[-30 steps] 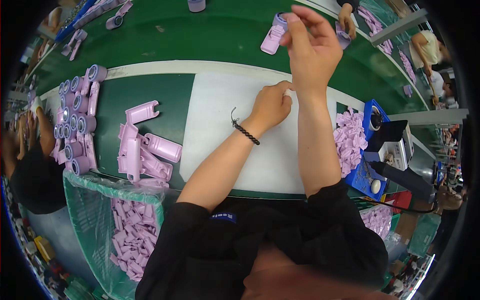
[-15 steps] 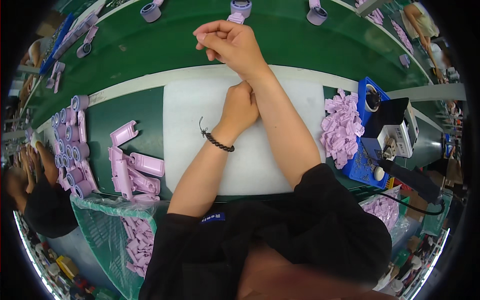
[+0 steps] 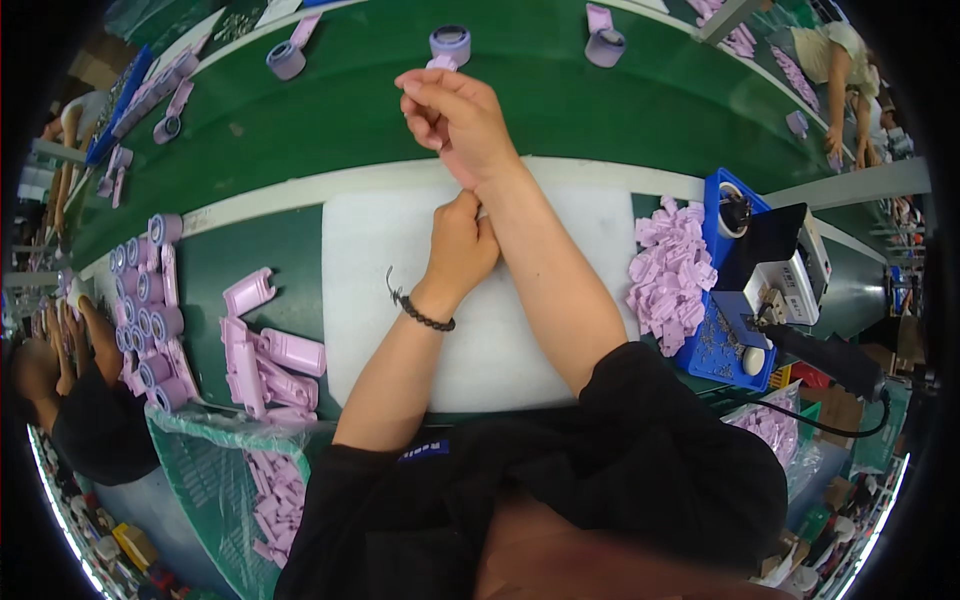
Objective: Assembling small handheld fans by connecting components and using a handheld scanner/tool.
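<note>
My left hand [image 3: 462, 246], with a dark braided bracelet at its wrist, is closed round my right wrist. Its fingertips are partly hidden under the right arm. Beyond it, my right hand [image 3: 462, 122] is raised over the green belt [image 3: 330, 120], fingers loosely bent and apart, with nothing visible in them. Just past its fingertips lies a round lilac housing [image 3: 450, 44] with a pink part attached. Both forearms cross above a white foam mat [image 3: 375, 350].
Pink curved shells [image 3: 292, 350] and rows of lilac round housings [image 3: 165, 322] lie left of the mat. At right are a heap of small pink pieces [image 3: 668, 270], a blue tray of screws [image 3: 715, 350] and a black tool [image 3: 835, 362]. A lined green crate [image 3: 200, 470] holds pink parts. Co-workers sit at both sides.
The view has shifted, so the mat and worktop appear lower. The housings on the belt have moved left. My left hand keeps its hold on my right wrist.
</note>
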Demonstrator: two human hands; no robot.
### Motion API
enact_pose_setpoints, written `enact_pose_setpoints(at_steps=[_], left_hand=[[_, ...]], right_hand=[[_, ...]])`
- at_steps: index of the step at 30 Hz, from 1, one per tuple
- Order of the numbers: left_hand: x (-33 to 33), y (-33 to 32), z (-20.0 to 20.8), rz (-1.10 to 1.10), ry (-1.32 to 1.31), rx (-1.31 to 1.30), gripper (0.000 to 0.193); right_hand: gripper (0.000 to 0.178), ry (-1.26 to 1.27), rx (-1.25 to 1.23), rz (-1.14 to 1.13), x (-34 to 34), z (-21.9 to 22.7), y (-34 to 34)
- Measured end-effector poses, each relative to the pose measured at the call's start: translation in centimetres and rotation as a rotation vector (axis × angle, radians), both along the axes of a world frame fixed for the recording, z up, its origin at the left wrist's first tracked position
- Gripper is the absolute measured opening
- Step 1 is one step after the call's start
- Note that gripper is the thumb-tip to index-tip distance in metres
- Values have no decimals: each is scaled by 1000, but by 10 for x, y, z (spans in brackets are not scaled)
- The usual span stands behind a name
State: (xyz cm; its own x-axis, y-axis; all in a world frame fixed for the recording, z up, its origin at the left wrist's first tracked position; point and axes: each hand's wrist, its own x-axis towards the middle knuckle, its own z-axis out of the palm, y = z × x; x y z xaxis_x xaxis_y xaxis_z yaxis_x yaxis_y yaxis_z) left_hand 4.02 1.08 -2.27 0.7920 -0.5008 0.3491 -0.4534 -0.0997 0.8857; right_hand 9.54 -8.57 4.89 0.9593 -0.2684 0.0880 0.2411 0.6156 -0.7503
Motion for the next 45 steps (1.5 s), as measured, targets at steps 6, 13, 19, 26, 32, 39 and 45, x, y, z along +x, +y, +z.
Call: enact_pose_setpoints(at_steps=[6,13,19,26,32,39,45], left_hand=[[2,-1,-6,38,31,-117,27],[7,7,19,-46,776,-462,33],[30,21,-5,-509,1032,-963,49],[3,7,50,-265,1196,-1057,69],[16,18,30,-345,1183,-1124,75],[13,15,34,-315,1164,-1142,76],[14,13,34,-318,1123,-1158,74]], right_hand=[[14,-247,747,154,6,-9,-16],[17,-407,1154,189,2,-22,-21],[23,-545,1280,267,0,-7,-23],[30,-632,1262,493,-8,10,-5],[33,-610,1316,516,-1,7,4],[27,-538,1194,384,1,3,-2],[22,-228,725,222,3,-4,-10]])
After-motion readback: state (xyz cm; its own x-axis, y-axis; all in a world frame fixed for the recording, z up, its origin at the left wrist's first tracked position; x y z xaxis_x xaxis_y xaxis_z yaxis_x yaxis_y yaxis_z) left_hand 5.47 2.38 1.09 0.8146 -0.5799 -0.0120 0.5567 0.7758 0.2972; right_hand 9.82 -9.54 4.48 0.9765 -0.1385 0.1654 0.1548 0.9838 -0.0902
